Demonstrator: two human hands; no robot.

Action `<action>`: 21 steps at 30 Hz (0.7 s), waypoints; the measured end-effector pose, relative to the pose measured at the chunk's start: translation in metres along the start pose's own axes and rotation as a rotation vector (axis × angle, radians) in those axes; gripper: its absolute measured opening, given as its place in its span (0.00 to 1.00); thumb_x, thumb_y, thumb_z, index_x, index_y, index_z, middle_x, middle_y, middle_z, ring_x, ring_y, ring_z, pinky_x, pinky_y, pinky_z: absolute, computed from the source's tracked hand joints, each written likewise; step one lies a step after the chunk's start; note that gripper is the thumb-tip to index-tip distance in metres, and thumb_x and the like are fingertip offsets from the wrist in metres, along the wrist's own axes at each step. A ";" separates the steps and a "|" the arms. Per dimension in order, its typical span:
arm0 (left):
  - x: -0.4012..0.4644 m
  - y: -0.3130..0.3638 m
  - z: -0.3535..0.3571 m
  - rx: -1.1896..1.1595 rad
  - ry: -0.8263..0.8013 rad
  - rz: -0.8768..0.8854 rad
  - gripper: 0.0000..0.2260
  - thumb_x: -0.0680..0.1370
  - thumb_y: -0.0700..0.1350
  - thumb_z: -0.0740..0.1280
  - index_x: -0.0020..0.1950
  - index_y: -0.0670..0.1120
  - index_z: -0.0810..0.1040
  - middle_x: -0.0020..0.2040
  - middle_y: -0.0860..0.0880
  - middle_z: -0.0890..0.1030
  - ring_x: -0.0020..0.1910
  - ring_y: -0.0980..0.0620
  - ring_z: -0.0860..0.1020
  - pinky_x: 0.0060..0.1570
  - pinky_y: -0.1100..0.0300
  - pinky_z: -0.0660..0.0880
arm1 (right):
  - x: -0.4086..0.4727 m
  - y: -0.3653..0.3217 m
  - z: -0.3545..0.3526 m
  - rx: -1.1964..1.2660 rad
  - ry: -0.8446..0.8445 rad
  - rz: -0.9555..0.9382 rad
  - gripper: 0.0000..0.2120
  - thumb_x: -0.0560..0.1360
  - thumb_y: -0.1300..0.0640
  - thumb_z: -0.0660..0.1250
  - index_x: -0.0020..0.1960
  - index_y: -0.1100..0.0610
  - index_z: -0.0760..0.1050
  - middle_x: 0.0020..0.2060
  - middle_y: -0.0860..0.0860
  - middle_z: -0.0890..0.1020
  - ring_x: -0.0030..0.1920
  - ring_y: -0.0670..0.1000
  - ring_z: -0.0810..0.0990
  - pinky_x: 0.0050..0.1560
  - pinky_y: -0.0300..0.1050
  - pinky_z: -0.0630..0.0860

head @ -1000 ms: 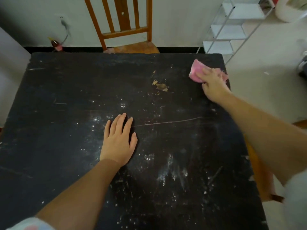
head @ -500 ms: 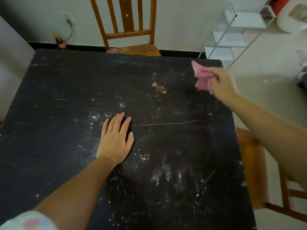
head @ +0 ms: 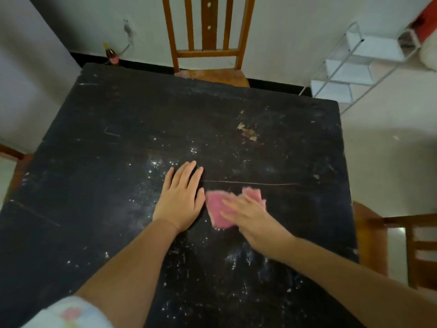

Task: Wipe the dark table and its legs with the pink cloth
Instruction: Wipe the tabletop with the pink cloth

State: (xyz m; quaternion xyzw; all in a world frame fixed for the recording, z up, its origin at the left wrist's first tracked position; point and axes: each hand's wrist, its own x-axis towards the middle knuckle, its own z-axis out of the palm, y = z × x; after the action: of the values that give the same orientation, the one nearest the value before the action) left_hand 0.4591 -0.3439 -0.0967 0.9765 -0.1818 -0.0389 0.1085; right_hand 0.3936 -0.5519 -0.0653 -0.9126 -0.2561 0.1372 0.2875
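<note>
My right hand (head: pixel 250 215) lies flat on the pink cloth (head: pixel 218 209), fingers straight and spread, pressing it down on the dark counter (head: pixel 118 129); the hand is blurred, so I judge it is in the middle of a stroke. My left hand (head: pixel 181 197) rests palm down just beside the cloth, fingers straight and together, holding nothing and, I think, bracing me. The two hands sit close together, the cloth between them near the middle of the top, just below a long pale scratch (head: pixel 255 183).

The cloth looks thin, soft and light. It would bunch or fold under a sideways push, so I judge a flat palm over its middle is the better hold for the top; for the legs I would gather it into my fingers.

White specks (head: pixel 238 259) are scattered around both hands and toward my near edge. A chipped tan patch (head: pixel 247 132) farther out looks like worn finish and may not wipe off. The legs are hidden from here. Beyond the far edge stands a wooden chair (head: pixel 208 43), another chair (head: pixel 416 247) sits at my right, and a white wire rack (head: pixel 354 65) stands by the wall.
</note>
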 end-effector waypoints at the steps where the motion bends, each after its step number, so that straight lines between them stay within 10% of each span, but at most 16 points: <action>1: 0.000 0.000 0.000 -0.012 0.003 0.004 0.26 0.77 0.51 0.45 0.72 0.43 0.62 0.72 0.43 0.64 0.72 0.47 0.59 0.72 0.51 0.45 | -0.008 -0.005 -0.003 0.090 -0.047 0.013 0.27 0.77 0.70 0.57 0.72 0.52 0.61 0.71 0.38 0.54 0.71 0.36 0.49 0.73 0.37 0.38; 4: -0.001 0.000 -0.003 -0.025 0.026 0.017 0.26 0.77 0.51 0.44 0.72 0.42 0.62 0.71 0.43 0.66 0.71 0.46 0.61 0.72 0.50 0.47 | 0.028 0.013 -0.048 0.448 0.251 0.272 0.19 0.76 0.73 0.55 0.63 0.60 0.73 0.48 0.34 0.82 0.42 0.31 0.78 0.47 0.31 0.76; 6: -0.002 0.000 -0.004 -0.042 0.028 0.034 0.26 0.77 0.51 0.43 0.72 0.43 0.60 0.72 0.44 0.64 0.72 0.48 0.59 0.72 0.52 0.44 | 0.086 0.057 -0.089 0.253 0.484 0.446 0.20 0.78 0.68 0.55 0.65 0.54 0.73 0.39 0.38 0.82 0.29 0.39 0.75 0.33 0.37 0.74; 12: -0.003 -0.002 -0.008 -0.193 0.074 0.052 0.26 0.77 0.52 0.44 0.73 0.44 0.59 0.73 0.46 0.62 0.72 0.52 0.56 0.72 0.56 0.39 | 0.172 0.083 -0.059 -0.068 0.333 0.460 0.25 0.76 0.68 0.58 0.72 0.53 0.65 0.72 0.55 0.64 0.71 0.55 0.63 0.73 0.45 0.51; 17: -0.010 -0.069 -0.037 -0.206 0.239 -0.049 0.22 0.75 0.48 0.52 0.67 0.41 0.68 0.67 0.42 0.70 0.67 0.49 0.62 0.70 0.48 0.50 | 0.081 -0.016 0.021 -0.029 0.083 0.070 0.28 0.74 0.70 0.57 0.71 0.53 0.65 0.74 0.51 0.60 0.75 0.50 0.54 0.75 0.51 0.45; 19: -0.019 -0.114 -0.051 -0.126 0.236 -0.197 0.20 0.78 0.46 0.53 0.68 0.41 0.67 0.69 0.42 0.68 0.69 0.47 0.62 0.70 0.45 0.49 | 0.044 -0.046 0.037 0.107 -0.072 -0.019 0.27 0.77 0.69 0.57 0.71 0.48 0.64 0.73 0.40 0.57 0.71 0.31 0.47 0.74 0.37 0.41; 21: -0.028 -0.147 -0.055 -0.057 0.171 -0.292 0.19 0.79 0.44 0.56 0.69 0.41 0.65 0.70 0.42 0.66 0.71 0.45 0.61 0.71 0.44 0.48 | 0.044 -0.064 0.024 0.291 -0.074 0.031 0.26 0.77 0.69 0.58 0.69 0.47 0.67 0.67 0.38 0.66 0.62 0.24 0.60 0.68 0.28 0.57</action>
State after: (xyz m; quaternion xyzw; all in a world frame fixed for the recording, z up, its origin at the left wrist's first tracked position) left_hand 0.4903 -0.1891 -0.0755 0.9889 -0.0271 0.0239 0.1442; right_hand 0.3957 -0.4720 -0.0506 -0.8595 -0.2297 0.2111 0.4048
